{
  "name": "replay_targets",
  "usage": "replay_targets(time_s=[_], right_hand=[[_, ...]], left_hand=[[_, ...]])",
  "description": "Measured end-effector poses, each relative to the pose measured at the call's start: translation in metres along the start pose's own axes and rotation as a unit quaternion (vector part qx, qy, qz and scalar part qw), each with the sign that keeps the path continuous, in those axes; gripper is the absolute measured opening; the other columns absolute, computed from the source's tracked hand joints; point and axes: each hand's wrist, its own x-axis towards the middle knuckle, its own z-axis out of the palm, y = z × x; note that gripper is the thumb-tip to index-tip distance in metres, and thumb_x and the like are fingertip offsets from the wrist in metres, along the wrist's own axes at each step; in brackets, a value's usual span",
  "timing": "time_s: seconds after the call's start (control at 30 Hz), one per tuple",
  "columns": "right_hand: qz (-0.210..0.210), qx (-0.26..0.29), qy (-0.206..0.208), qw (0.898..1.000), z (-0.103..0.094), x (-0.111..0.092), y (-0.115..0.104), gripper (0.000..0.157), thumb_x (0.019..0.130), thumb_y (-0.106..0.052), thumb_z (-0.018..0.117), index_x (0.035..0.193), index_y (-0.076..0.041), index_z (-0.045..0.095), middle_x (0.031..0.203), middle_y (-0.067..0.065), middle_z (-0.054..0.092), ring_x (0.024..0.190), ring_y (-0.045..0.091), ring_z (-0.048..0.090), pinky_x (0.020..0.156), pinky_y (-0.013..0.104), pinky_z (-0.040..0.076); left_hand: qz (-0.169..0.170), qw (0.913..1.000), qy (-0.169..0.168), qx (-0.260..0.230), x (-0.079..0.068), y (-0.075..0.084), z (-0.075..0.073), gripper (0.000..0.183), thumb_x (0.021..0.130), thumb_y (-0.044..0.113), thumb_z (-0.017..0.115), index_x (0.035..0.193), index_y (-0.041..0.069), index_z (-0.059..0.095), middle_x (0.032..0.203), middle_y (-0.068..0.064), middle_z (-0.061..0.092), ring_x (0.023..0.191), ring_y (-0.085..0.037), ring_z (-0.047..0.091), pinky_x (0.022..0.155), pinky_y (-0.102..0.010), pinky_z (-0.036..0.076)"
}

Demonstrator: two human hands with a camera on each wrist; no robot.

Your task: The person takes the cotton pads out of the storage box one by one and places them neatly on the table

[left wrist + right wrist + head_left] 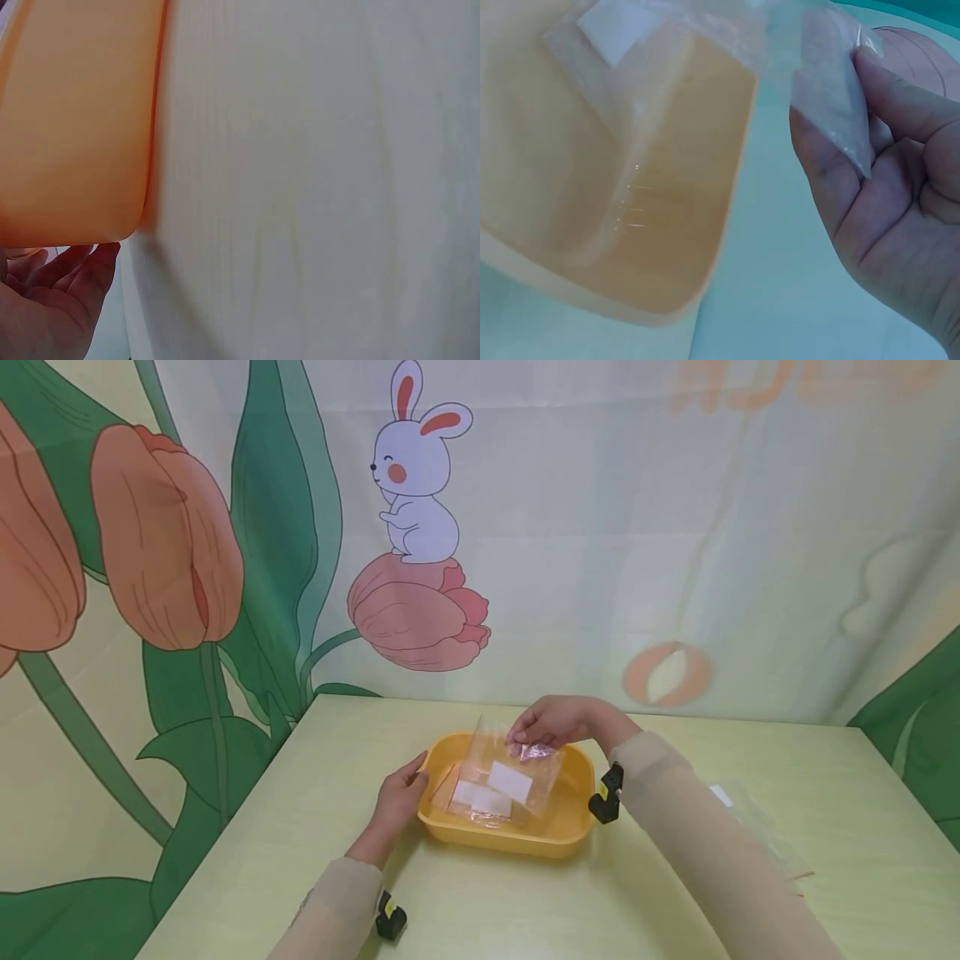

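A yellow plastic basin (517,842) stands on the table, several clear zip bags (491,803) with white label patches and red seal lines lying in its left part. My left hand (401,793) holds the basin's left end, thumb at the rim; the left wrist view shows the fingers (96,279) against the outer wall. Above the basin, my right hand (558,720) pinches the top of a clear zip bag (486,750), which hangs down and overlaps the others. In the right wrist view the bag's corner (832,112) sits between thumb and fingers.
More clear bags (761,831) lie flat on the light yellow table (480,902) at the right, partly hidden behind the right sleeve (697,827). A printed cloth backdrop (570,527) with a rabbit and tulips hangs behind the table's far edge.
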Motion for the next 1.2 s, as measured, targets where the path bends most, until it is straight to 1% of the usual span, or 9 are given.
replay_targets(time_s=[0.2, 0.47, 0.57, 0.63, 0.83, 0.9, 0.97, 1.07, 1.2], right_hand=[[-0.011, -0.015, 0.011, 1.000, -0.003, -0.012, -0.002, 0.030, 0.106, -0.010, 0.051, 0.129, 0.004, 0.064, 0.098, -0.004, 0.072, 0.083, 0.007, 0.063, 0.076, 0.019, 0.056], [-0.030, 0.005, 0.017, 0.999, -0.008, -0.034, -0.001, 0.032, 0.106, -0.008, 0.051, 0.132, 0.008, 0.060, 0.097, -0.007, 0.070, 0.085, 0.005, 0.065, 0.078, 0.019, 0.057], [-0.039, 0.008, 0.015, 0.999, -0.009, -0.043, 0.000, 0.031, 0.105, -0.008, 0.051, 0.131, 0.008, 0.060, 0.095, -0.009, 0.071, 0.084, 0.004, 0.065, 0.077, 0.018, 0.057], [-0.042, 0.012, 0.014, 0.999, -0.009, -0.049, 0.001, 0.030, 0.105, -0.007, 0.052, 0.128, 0.008, 0.061, 0.093, -0.010, 0.071, 0.083, 0.004, 0.066, 0.076, 0.018, 0.058], [-0.053, 0.021, 0.008, 0.998, -0.013, -0.067, 0.010, 0.024, 0.105, -0.005, 0.051, 0.121, 0.007, 0.064, 0.093, -0.008, 0.073, 0.084, 0.004, 0.068, 0.075, 0.018, 0.058], [-0.056, 0.023, 0.008, 0.998, -0.014, -0.073, 0.014, 0.024, 0.105, -0.006, 0.051, 0.120, 0.007, 0.065, 0.094, -0.008, 0.073, 0.085, 0.005, 0.069, 0.076, 0.019, 0.058], [-0.059, 0.022, 0.010, 0.998, -0.015, -0.080, 0.018, 0.024, 0.104, -0.007, 0.052, 0.120, 0.006, 0.065, 0.095, -0.008, 0.073, 0.086, 0.006, 0.070, 0.078, 0.020, 0.059], [-0.061, 0.030, 0.014, 0.998, -0.015, -0.090, 0.026, 0.022, 0.104, -0.007, 0.053, 0.118, 0.005, 0.066, 0.096, -0.008, 0.074, 0.087, 0.007, 0.071, 0.078, 0.021, 0.059], [-0.066, 0.048, 0.023, 0.996, -0.018, -0.105, 0.038, 0.018, 0.104, -0.010, 0.057, 0.112, -0.001, 0.069, 0.096, -0.007, 0.075, 0.086, 0.008, 0.072, 0.079, 0.021, 0.060]], left_hand=[[0.003, 1.0000, -0.001, -0.001, 0.000, 0.001, 0.001, 0.048, 0.107, 0.015, 0.046, 0.155, 0.008, 0.044, 0.148, -0.027, 0.056, 0.109, -0.025, 0.064, 0.083, -0.026, 0.060], [0.006, 1.0000, 0.003, 0.001, -0.001, 0.002, 0.000, 0.047, 0.107, 0.015, 0.046, 0.154, 0.008, 0.045, 0.148, -0.026, 0.056, 0.114, -0.027, 0.064, 0.092, -0.034, 0.061], [0.005, 1.0000, 0.004, 0.002, -0.001, 0.002, 0.000, 0.047, 0.107, 0.015, 0.045, 0.154, 0.008, 0.045, 0.149, -0.025, 0.055, 0.115, -0.027, 0.063, 0.093, -0.034, 0.060], [0.006, 1.0000, 0.004, 0.002, -0.001, 0.001, 0.000, 0.047, 0.107, 0.015, 0.045, 0.154, 0.008, 0.045, 0.148, -0.025, 0.056, 0.114, -0.027, 0.063, 0.091, -0.032, 0.060], [0.010, 0.9999, 0.003, -0.003, 0.000, -0.001, 0.000, 0.047, 0.107, 0.015, 0.046, 0.154, 0.007, 0.045, 0.145, -0.026, 0.058, 0.105, -0.022, 0.063, 0.081, -0.024, 0.059], [0.014, 0.9999, 0.002, -0.002, 0.000, -0.001, -0.001, 0.047, 0.107, 0.015, 0.046, 0.154, 0.006, 0.045, 0.146, -0.027, 0.057, 0.103, -0.022, 0.063, 0.079, -0.023, 0.058], [0.015, 0.9999, 0.002, -0.002, 0.000, -0.001, -0.001, 0.047, 0.107, 0.015, 0.046, 0.154, 0.006, 0.045, 0.146, -0.027, 0.057, 0.104, -0.022, 0.063, 0.080, -0.022, 0.058], [0.016, 0.9999, 0.002, -0.001, 0.000, -0.002, -0.001, 0.047, 0.107, 0.015, 0.046, 0.153, 0.006, 0.045, 0.146, -0.027, 0.057, 0.106, -0.023, 0.064, 0.083, -0.025, 0.059], [0.013, 0.9999, 0.003, 0.000, 0.000, -0.002, -0.001, 0.047, 0.107, 0.014, 0.046, 0.154, 0.006, 0.045, 0.147, -0.027, 0.057, 0.110, -0.025, 0.063, 0.089, -0.030, 0.060]])
